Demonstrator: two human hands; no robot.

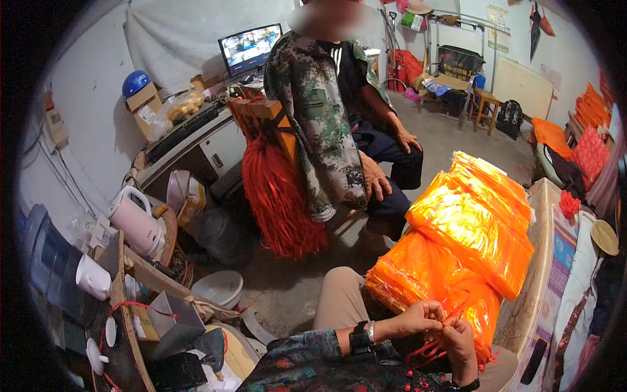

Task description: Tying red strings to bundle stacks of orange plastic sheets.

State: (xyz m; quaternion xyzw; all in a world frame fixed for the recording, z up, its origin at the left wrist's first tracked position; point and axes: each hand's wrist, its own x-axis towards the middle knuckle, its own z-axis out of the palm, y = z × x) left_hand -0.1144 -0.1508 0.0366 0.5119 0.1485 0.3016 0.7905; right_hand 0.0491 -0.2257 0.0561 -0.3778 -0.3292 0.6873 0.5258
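Note:
A thick stack of orange plastic mesh bags (457, 228) lies across my lap and the bed edge, its top catching bright light. At its near edge, my left hand (418, 319) pinches a thin red drawstring (452, 320) between thumb and fingers. Close against it, my right hand (460, 345) also has its fingertips closed on the red drawstring. More loose red string ends (428, 353) hang below my hands, partly hidden by them. A dark band and a bracelet circle my left wrist.
Facing me sits a person in a camouflage jacket (313, 111), hands on thighs. A bundle of red strings (277, 196) hangs from a wooden chair (258, 108). To my left are a pink kettle (134, 222), a white mug (93, 276) and a basin (219, 287); a bed (522, 313) is at right.

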